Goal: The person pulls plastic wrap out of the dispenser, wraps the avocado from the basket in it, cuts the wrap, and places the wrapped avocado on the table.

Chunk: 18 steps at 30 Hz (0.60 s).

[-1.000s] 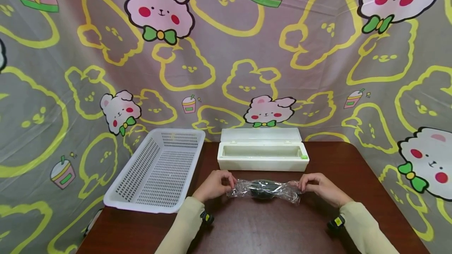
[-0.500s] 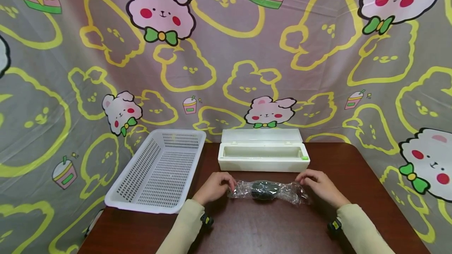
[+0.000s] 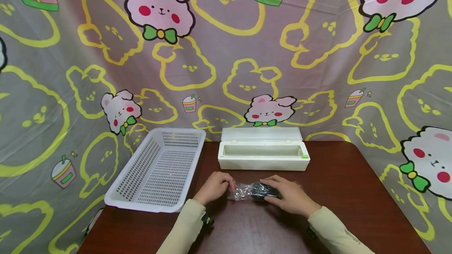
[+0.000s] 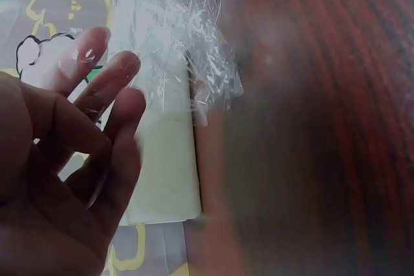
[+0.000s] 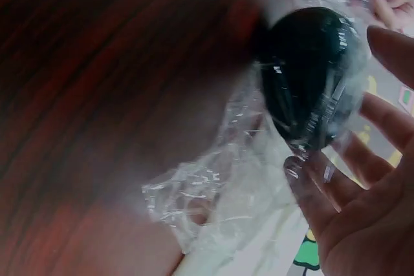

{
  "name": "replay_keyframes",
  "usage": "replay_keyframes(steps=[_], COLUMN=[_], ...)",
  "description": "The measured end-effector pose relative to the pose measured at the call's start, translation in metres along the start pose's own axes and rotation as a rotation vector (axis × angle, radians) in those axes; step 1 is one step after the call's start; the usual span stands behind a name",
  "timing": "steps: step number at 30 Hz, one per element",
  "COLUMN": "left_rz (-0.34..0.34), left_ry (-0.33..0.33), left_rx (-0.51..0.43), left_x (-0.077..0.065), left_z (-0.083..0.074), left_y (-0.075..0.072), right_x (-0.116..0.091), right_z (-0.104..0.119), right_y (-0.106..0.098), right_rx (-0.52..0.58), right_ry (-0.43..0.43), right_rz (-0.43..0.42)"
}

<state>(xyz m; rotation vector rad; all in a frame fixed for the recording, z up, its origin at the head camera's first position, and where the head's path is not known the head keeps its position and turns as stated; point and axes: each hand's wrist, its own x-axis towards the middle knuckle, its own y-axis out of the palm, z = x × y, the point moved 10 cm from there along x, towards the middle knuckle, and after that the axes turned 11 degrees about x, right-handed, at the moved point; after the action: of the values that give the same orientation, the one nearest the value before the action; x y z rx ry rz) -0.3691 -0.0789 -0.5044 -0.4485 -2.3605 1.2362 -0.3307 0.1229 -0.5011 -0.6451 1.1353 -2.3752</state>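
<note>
A smooth, dark green egg-shaped item [image 5: 307, 82] lies in crumpled clear plastic film on the table. In the head view my right hand [image 3: 287, 195] comes at it from the right, fingers over its far side and thumb along its near side. Loose film [image 5: 194, 198] trails out beside that hand in the right wrist view. At the left end of the wrap is my left hand [image 3: 215, 187], its fingertips right at the film [image 4: 174, 37]. The left wrist view shows those fingers loosely bent, with no film gathered between thumb and fingers.
Behind the wrap stands a long white box [image 3: 263, 164] with its lid [image 3: 261, 134] raised. A white perforated basket [image 3: 141, 207] sits on the left of the brown table [image 3: 254, 230]. A patterned cloth [image 3: 219, 50] hangs behind and at both sides.
My right hand has let go of the film's right end and moved left onto the dark green item. My left hand has stayed at the left end.
</note>
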Motion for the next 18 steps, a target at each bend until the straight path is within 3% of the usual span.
replay_keyframes(steps=[5,14,18], left_rz=[-0.076,-0.204,-0.27], left_ry=[-0.06,-0.213,-0.22], left_rx=[0.11,0.149,0.191], left_x=[-0.001,-0.004,-0.006], left_z=[0.003,0.014,0.012], left_y=[-0.009,-0.022,-0.028], right_x=[0.003,0.009,0.01], right_z=[-0.005,-0.01,-0.01], right_y=[0.003,0.003,0.003], right_rx=[0.013,0.031,0.008], right_ry=[0.005,-0.003,-0.013], right_rz=[-0.012,-0.015,-0.012])
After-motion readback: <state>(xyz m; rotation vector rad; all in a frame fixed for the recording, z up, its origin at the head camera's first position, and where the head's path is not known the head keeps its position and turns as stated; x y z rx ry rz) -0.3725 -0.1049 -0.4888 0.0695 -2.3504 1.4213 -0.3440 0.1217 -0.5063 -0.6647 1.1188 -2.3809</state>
